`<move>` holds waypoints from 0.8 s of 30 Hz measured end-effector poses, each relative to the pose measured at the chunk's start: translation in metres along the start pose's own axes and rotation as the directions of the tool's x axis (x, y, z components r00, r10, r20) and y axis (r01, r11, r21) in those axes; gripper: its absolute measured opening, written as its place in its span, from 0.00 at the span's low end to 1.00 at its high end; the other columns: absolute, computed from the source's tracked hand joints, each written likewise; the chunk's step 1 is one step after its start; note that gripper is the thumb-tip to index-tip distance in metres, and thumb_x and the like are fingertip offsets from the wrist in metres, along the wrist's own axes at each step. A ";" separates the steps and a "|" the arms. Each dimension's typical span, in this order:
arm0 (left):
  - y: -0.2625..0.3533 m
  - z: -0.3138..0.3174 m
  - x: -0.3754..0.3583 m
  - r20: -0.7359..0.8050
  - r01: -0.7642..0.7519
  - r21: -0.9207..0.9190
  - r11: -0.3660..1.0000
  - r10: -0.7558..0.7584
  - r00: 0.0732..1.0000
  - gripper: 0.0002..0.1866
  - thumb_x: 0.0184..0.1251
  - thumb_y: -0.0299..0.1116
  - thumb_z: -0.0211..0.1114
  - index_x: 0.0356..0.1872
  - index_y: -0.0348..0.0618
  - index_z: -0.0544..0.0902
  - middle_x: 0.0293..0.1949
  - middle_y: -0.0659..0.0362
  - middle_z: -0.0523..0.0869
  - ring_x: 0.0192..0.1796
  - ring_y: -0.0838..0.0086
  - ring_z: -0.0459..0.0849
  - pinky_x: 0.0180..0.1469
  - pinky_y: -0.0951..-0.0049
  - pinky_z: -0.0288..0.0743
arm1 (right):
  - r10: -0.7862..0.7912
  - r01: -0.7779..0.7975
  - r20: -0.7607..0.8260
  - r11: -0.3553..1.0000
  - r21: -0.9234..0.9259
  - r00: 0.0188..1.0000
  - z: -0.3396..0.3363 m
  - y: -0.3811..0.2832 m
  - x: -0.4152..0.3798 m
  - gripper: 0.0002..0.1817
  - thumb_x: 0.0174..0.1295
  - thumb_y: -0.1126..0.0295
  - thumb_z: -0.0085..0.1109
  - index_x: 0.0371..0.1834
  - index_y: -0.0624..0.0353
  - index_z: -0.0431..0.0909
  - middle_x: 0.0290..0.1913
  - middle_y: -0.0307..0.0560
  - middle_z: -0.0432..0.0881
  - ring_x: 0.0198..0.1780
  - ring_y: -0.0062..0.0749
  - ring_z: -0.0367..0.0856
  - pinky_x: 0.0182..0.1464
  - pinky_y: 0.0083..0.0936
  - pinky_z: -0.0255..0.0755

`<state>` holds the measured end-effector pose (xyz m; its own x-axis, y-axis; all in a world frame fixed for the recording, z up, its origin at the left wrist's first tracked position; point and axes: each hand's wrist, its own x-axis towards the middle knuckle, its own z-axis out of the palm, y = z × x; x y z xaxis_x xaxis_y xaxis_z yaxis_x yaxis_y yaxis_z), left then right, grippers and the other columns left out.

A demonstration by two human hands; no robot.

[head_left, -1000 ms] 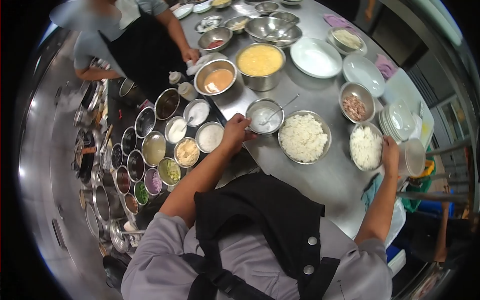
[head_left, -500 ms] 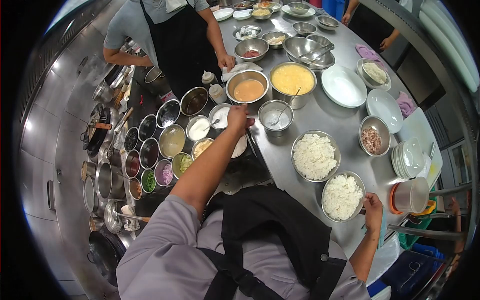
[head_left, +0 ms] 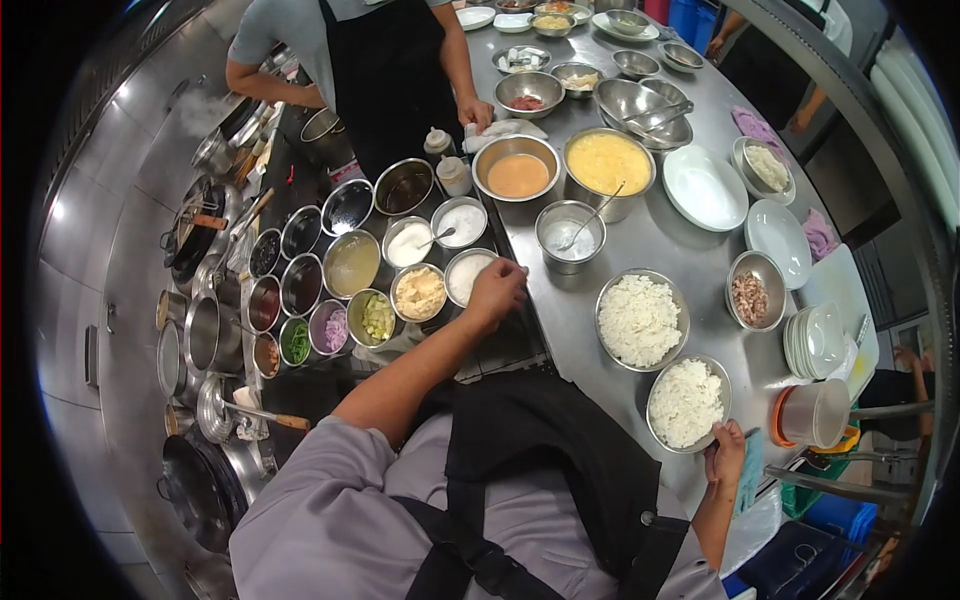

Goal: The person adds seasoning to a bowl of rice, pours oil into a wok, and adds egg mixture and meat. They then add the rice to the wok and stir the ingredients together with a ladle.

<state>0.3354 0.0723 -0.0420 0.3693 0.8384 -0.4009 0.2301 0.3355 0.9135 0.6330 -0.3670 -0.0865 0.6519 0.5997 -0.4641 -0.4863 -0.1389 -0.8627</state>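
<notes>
While the left hand [head_left: 497,287] hovers loosely curled, holding nothing, at the rim of a small bowl of white powder [head_left: 466,276] | right hand [head_left: 725,455] grips the near rim of a steel bowl of rice [head_left: 686,402] at the bench [head_left: 640,250] edge | second rice bowl [head_left: 641,319] just beyond.

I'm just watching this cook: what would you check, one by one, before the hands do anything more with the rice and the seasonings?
1. Left hand placed: ok, over the small bowl of white powder.
2. Left hand holding a pinch: cannot tell, fingers curled.
3. Right hand steadying the near rice bowl: ok, at its rim.
4. Second rice bowl free: ok, nothing touches it.
5. Spoon bowl within reach: ok, just beyond the left hand.
6. Co-worker's hand clear: ok, far up the counter.
</notes>
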 end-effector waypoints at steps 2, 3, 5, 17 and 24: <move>-0.007 0.001 -0.015 0.159 -0.014 0.043 0.999 0.007 0.987 0.10 0.69 0.33 0.65 0.46 0.39 0.81 0.37 0.58 0.85 0.34 0.75 0.84 0.33 0.75 0.79 | -0.027 0.028 -0.041 0.999 0.024 0.999 0.004 0.002 -0.020 0.09 0.68 0.74 0.60 0.31 0.52 0.71 0.34 0.37 0.81 0.31 0.21 0.78 0.32 0.21 0.76; -0.010 0.003 -0.022 0.252 -0.018 0.079 0.997 -0.003 0.968 0.11 0.70 0.34 0.65 0.47 0.39 0.81 0.38 0.58 0.85 0.35 0.75 0.86 0.34 0.76 0.80 | -0.046 0.050 -0.077 0.997 0.052 0.996 0.015 -0.002 -0.024 0.07 0.68 0.75 0.60 0.32 0.54 0.72 0.36 0.40 0.83 0.33 0.24 0.80 0.35 0.23 0.78; 0.008 0.009 -0.054 0.447 -0.042 0.121 0.992 -0.017 0.894 0.13 0.73 0.35 0.66 0.49 0.36 0.81 0.40 0.57 0.86 0.35 0.75 0.88 0.36 0.74 0.83 | -0.076 0.079 -0.089 0.996 0.027 0.993 0.052 -0.031 -0.049 0.06 0.67 0.75 0.60 0.33 0.55 0.73 0.39 0.43 0.84 0.35 0.26 0.81 0.36 0.25 0.79; -0.007 -0.090 -0.161 0.441 -0.023 -0.321 0.947 0.171 0.881 0.10 0.74 0.34 0.65 0.42 0.38 0.76 0.40 0.55 0.82 0.41 0.71 0.86 0.36 0.65 0.90 | -0.061 0.139 0.474 0.982 -0.131 0.878 0.274 -0.046 -0.040 0.08 0.73 0.70 0.60 0.35 0.57 0.74 0.43 0.41 0.84 0.47 0.24 0.80 0.53 0.27 0.74; -0.075 -0.243 -0.272 -0.186 -0.147 -0.537 0.831 0.053 0.981 0.09 0.63 0.24 0.65 0.30 0.41 0.71 0.27 0.61 0.75 0.25 0.73 0.81 0.26 0.64 0.88 | 0.349 -0.249 0.840 0.932 -0.264 0.415 0.389 0.112 -0.054 0.22 0.74 0.51 0.60 0.54 0.60 0.74 0.43 0.47 0.83 0.45 0.32 0.85 0.42 0.27 0.81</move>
<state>-0.0015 -0.0767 0.0158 0.2068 0.9203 -0.3320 -0.3462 0.3862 0.8550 0.3167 -0.1082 -0.0792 -0.3883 0.8626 -0.3244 -0.4623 -0.4868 -0.7411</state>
